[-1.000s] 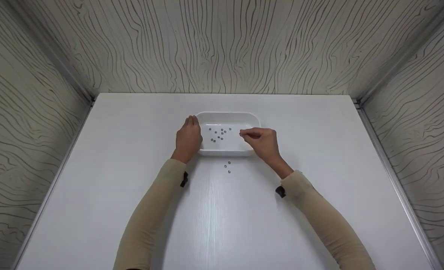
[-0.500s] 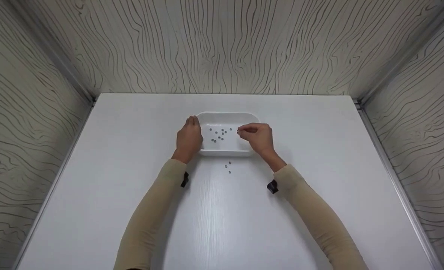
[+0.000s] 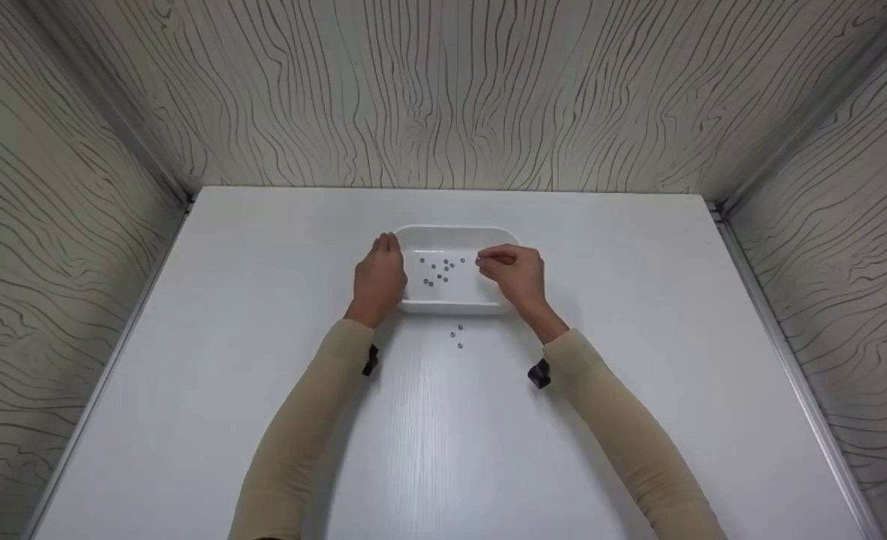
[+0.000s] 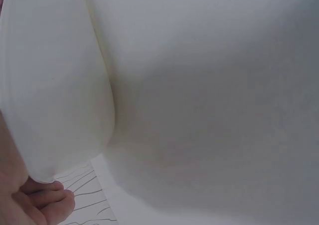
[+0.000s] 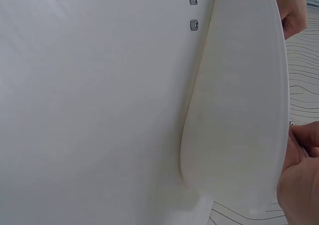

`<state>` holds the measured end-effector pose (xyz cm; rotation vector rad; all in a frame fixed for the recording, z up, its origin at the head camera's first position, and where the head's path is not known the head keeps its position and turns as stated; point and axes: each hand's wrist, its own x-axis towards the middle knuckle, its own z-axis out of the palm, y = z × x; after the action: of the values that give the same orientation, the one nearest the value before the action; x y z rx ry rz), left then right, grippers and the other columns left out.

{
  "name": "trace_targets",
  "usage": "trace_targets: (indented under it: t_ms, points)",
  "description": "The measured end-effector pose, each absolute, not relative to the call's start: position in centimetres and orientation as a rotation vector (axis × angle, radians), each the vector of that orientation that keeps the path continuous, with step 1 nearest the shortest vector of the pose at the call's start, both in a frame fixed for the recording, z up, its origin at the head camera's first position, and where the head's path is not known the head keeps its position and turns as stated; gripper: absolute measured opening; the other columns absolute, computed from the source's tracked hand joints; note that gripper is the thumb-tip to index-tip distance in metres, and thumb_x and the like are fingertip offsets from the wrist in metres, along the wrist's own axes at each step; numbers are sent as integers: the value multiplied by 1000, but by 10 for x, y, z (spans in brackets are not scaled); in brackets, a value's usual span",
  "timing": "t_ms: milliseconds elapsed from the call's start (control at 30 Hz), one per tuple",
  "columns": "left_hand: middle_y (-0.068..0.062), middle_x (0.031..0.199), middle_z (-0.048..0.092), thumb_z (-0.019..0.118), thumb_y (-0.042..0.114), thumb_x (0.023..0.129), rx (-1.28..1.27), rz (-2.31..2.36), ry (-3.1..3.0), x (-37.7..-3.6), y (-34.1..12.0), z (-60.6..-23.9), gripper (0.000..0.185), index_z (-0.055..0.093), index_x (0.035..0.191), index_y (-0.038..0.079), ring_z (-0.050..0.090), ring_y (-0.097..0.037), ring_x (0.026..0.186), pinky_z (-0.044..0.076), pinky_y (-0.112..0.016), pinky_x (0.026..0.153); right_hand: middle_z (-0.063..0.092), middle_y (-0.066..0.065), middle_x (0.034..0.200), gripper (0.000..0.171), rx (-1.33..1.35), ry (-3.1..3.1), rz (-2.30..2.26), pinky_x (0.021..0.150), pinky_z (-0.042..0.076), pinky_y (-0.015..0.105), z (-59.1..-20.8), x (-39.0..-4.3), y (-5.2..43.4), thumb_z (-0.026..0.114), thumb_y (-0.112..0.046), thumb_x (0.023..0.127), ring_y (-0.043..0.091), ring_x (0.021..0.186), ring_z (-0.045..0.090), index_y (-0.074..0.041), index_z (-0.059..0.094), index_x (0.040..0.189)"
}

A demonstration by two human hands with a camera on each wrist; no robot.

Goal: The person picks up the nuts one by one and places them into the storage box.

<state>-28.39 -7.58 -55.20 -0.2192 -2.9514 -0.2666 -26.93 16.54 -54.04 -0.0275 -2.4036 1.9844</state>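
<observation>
A white rectangular tray stands on the white table with several small metal nuts scattered on its floor. At its left end my left hand grips the side wall; in the left wrist view its curled fingers show by the tray's corner. Over the right part of the tray is my right hand, thumb and forefinger together. A tiny shiny piece, apparently a nut, shows at those fingertips in the right wrist view. Outside the tray's near wall lie three more nuts.
The white table extends around the tray on all sides. Walls with a wood-grain pattern enclose the back and both sides, with metal rails along the side edges. Black wrist cameras hang under the sleeves.
My right hand has shifted a little left over the tray, its fingertips still pinched. The left hand stays at the tray's left end. The scattered nuts keep their arrangement.
</observation>
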Motion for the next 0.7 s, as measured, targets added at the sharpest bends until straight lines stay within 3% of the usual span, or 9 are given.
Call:
trace_targets:
  t_ms: [400, 700]
  points:
    - [-30, 149, 58, 58, 6, 105, -220, -253, -2931, -285, -74, -555, 50, 46, 150, -13, 61, -38, 138, 62, -41, 105, 78, 18, 112, 19, 29, -2392, 1907, 88, 66, 20, -542, -269, 166, 74, -4, 96, 26, 104, 79, 5, 76, 113]
    - [-30, 148, 58, 57, 6, 106, -224, -240, -2932, -284, -76, -554, 50, 45, 150, -14, 61, -38, 138, 63, -40, 103, 80, 11, 107, 12, 77, -2471, 1726, 84, 67, 21, -538, -264, 168, 74, -7, 96, 21, 99, 79, -7, 81, 106]
